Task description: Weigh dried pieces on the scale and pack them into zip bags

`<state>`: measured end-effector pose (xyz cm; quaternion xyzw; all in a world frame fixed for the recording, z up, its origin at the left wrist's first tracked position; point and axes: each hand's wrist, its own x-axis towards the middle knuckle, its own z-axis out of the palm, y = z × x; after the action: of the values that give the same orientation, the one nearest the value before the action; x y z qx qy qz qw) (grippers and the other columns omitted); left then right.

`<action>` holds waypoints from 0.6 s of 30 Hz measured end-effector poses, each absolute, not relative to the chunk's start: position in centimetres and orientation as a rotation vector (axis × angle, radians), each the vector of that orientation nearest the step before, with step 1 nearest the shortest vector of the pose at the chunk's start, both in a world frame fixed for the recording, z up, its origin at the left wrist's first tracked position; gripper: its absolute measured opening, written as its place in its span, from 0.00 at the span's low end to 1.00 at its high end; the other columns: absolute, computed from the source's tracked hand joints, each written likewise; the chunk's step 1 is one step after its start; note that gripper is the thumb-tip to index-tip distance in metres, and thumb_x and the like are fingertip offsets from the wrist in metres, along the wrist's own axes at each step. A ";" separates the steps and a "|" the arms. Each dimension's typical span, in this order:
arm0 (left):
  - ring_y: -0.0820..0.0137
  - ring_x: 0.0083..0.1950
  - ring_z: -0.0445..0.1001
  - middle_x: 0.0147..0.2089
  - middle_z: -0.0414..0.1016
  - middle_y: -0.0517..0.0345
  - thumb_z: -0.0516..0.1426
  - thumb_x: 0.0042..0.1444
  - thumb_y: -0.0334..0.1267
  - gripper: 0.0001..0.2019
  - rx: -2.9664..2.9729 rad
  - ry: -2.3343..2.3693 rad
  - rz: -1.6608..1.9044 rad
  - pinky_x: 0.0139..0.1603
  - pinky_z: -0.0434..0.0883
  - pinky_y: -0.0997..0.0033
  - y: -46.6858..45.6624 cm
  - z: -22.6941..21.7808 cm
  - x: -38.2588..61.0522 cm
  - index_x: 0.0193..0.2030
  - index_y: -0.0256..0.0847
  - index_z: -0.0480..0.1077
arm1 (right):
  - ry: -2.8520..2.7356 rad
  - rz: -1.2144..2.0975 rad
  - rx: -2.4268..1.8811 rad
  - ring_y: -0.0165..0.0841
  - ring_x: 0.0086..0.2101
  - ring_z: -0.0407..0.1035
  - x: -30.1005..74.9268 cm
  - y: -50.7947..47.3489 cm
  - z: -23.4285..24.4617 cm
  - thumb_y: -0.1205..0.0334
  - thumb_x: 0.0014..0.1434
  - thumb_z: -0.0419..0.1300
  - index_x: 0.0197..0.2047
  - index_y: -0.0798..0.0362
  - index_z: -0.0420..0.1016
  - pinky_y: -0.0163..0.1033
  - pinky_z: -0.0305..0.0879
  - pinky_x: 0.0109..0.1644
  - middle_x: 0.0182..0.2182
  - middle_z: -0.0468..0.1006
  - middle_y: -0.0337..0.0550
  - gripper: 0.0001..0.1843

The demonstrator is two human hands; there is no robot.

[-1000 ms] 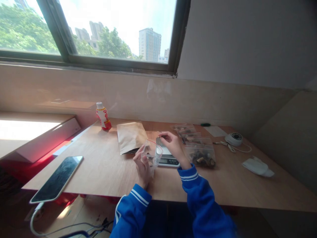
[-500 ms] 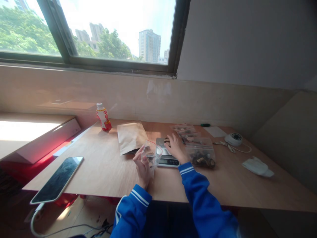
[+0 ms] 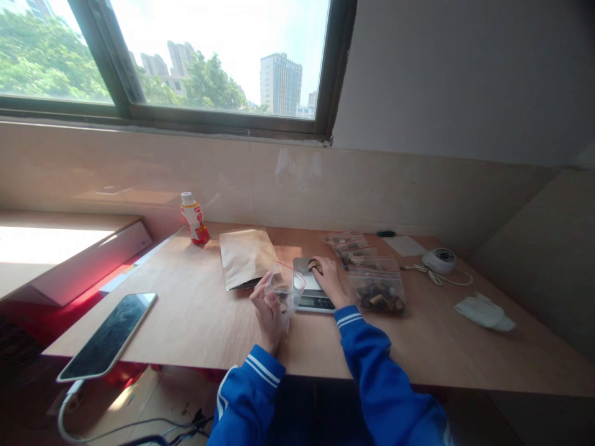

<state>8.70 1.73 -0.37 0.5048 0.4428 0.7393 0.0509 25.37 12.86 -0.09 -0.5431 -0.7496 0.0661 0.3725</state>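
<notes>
My left hand (image 3: 266,313) is closed round a clear zip bag (image 3: 289,286) with a red strip at its open mouth. The bag hangs beside a kitchen scale (image 3: 302,279) with a steel plate and a small display. Over the scale's plate, my right hand (image 3: 329,279) pinches a dark-edged, curved dried slice (image 3: 316,266); whether the slice still touches the plate I cannot tell. Right of that hand lies a larger zip bag (image 3: 377,288) filled with brown dried pieces. Several smaller filled zip bags (image 3: 348,243) lie behind it.
A brown paper pouch (image 3: 246,257) lies left of the scale, with a red-and-white bottle (image 3: 194,220) behind it. A phone (image 3: 109,337) on a cable overhangs the front left edge. On the right are a white dome camera (image 3: 438,260) and a crumpled white cloth (image 3: 484,311).
My right hand's fingers have closed on the dried slice and drawn slightly together over the scale. My left hand and its bag have barely moved.
</notes>
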 end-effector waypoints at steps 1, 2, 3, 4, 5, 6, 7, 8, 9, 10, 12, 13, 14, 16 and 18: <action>0.64 0.59 0.69 0.58 0.68 0.42 0.45 0.66 0.40 0.09 1.536 1.344 2.249 0.56 0.68 0.53 1.7 -0.4 8.7 0.50 0.42 0.56 | -1.907 0.177 -1.373 0.44 0.48 0.66 25.4 12.7 0.0 0.70 0.54 0.53 0.52 0.60 0.71 0.49 0.61 0.55 0.47 0.75 0.55 0.21; 0.64 0.59 0.69 0.58 0.68 0.42 0.45 0.66 0.40 0.09 1.538 1.342 2.248 0.56 0.68 0.53 1.7 -0.4 8.7 0.50 0.42 0.56 | -1.891 0.183 -1.355 0.44 0.49 0.66 25.4 12.6 0.2 0.71 0.54 0.52 0.52 0.60 0.71 0.48 0.62 0.55 0.47 0.74 0.56 0.22; 0.64 0.59 0.68 0.58 0.68 0.42 0.45 0.66 0.39 0.09 1.542 1.340 2.248 0.56 0.67 0.53 1.7 -0.4 8.7 0.50 0.42 0.56 | -1.874 0.190 -1.340 0.43 0.49 0.66 25.4 12.5 0.3 0.72 0.54 0.51 0.52 0.60 0.71 0.48 0.62 0.56 0.47 0.74 0.56 0.22; 0.64 0.59 0.68 0.58 0.68 0.42 0.45 0.66 0.39 0.09 1.547 1.342 2.250 0.56 0.67 0.53 1.8 -0.4 8.7 0.50 0.42 0.56 | -1.858 0.196 -1.326 0.43 0.49 0.67 25.4 12.4 0.5 0.73 0.53 0.51 0.52 0.59 0.71 0.48 0.62 0.56 0.47 0.74 0.55 0.23; 0.64 0.59 0.68 0.59 0.67 0.42 0.45 0.66 0.39 0.09 1.553 1.346 2.249 0.56 0.67 0.53 1.8 -0.4 8.6 0.51 0.42 0.56 | -1.842 0.205 -1.313 0.42 0.49 0.67 25.5 12.4 0.6 0.73 0.53 0.50 0.52 0.59 0.71 0.48 0.62 0.56 0.47 0.74 0.55 0.23; 0.65 0.59 0.68 0.59 0.67 0.42 0.45 0.66 0.39 0.09 1.559 1.352 2.248 0.56 0.67 0.53 1.8 -0.5 8.6 0.51 0.42 0.56 | -1.826 0.220 -1.302 0.42 0.49 0.68 25.5 12.3 0.7 0.74 0.53 0.49 0.51 0.58 0.72 0.47 0.63 0.56 0.47 0.75 0.54 0.23; 0.65 0.59 0.68 0.59 0.67 0.42 0.45 0.66 0.39 0.09 1.564 1.358 2.247 0.56 0.67 0.54 1.8 -0.5 8.6 0.51 0.42 0.56 | -1.806 0.242 -1.292 0.41 0.48 0.69 25.6 12.2 0.7 0.74 0.52 0.49 0.50 0.57 0.72 0.47 0.64 0.55 0.47 0.75 0.54 0.23; 0.65 0.59 0.68 0.59 0.67 0.42 0.45 0.66 0.39 0.09 1.567 1.363 2.245 0.56 0.67 0.54 1.8 -0.5 8.6 0.51 0.43 0.56 | -1.784 0.273 -1.281 0.41 0.48 0.70 25.7 12.2 0.7 0.74 0.52 0.50 0.49 0.57 0.73 0.47 0.65 0.54 0.46 0.76 0.53 0.22; 0.65 0.59 0.68 0.59 0.67 0.43 0.45 0.66 0.39 0.09 1.566 1.366 2.245 0.56 0.67 0.54 1.8 -0.5 8.6 0.51 0.43 0.56 | -1.757 0.309 -1.270 0.41 0.46 0.71 25.7 12.1 0.7 0.73 0.52 0.50 0.48 0.56 0.73 0.47 0.67 0.53 0.45 0.76 0.52 0.21; 0.65 0.59 0.69 0.59 0.67 0.43 0.45 0.66 0.39 0.09 1.561 1.366 2.246 0.56 0.68 0.54 1.8 -0.5 8.6 0.51 0.43 0.56 | -1.725 0.352 -1.258 0.40 0.45 0.71 25.8 12.1 0.6 0.72 0.52 0.51 0.46 0.56 0.74 0.48 0.68 0.52 0.44 0.77 0.52 0.20; 0.65 0.59 0.69 0.58 0.68 0.42 0.45 0.66 0.39 0.09 1.550 1.363 2.248 0.55 0.68 0.54 1.8 -0.4 8.6 0.51 0.43 0.56 | -1.645 0.453 -1.225 0.40 0.43 0.73 25.9 12.0 0.4 0.70 0.51 0.53 0.44 0.55 0.75 0.48 0.69 0.50 0.43 0.78 0.51 0.17; 0.65 0.58 0.69 0.58 0.68 0.42 0.45 0.66 0.39 0.09 1.547 1.362 2.248 0.55 0.68 0.54 1.7 -0.4 8.7 0.50 0.42 0.56 | -1.598 0.508 -1.204 0.40 0.43 0.73 25.9 12.0 0.4 0.69 0.51 0.54 0.43 0.56 0.75 0.48 0.70 0.50 0.42 0.78 0.51 0.16; 0.64 0.58 0.69 0.58 0.68 0.42 0.45 0.66 0.39 0.08 1.545 1.362 2.248 0.55 0.68 0.54 1.7 -0.4 8.7 0.50 0.42 0.56 | -1.552 0.560 -1.181 0.40 0.43 0.74 25.9 12.0 0.4 0.67 0.51 0.55 0.43 0.56 0.75 0.48 0.70 0.50 0.42 0.79 0.51 0.15; 0.64 0.58 0.70 0.57 0.68 0.42 0.45 0.66 0.39 0.08 1.549 1.365 2.250 0.54 0.68 0.54 1.7 -0.3 8.7 0.50 0.42 0.56 | -1.474 0.644 -1.132 0.40 0.43 0.74 25.6 11.8 0.8 0.64 0.51 0.58 0.42 0.56 0.75 0.49 0.70 0.51 0.42 0.79 0.51 0.14; 0.64 0.58 0.70 0.57 0.68 0.41 0.45 0.66 0.39 0.09 1.557 1.366 2.251 0.54 0.68 0.54 1.7 -0.3 8.6 0.50 0.42 0.56 | -1.421 0.691 -1.084 0.40 0.43 0.74 25.2 11.4 1.8 0.61 0.50 0.61 0.41 0.55 0.76 0.49 0.70 0.52 0.41 0.79 0.50 0.14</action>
<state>8.65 1.74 -0.29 0.5086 0.4462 0.7352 0.0413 25.21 11.39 1.76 -0.4630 -0.6066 0.2951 0.5750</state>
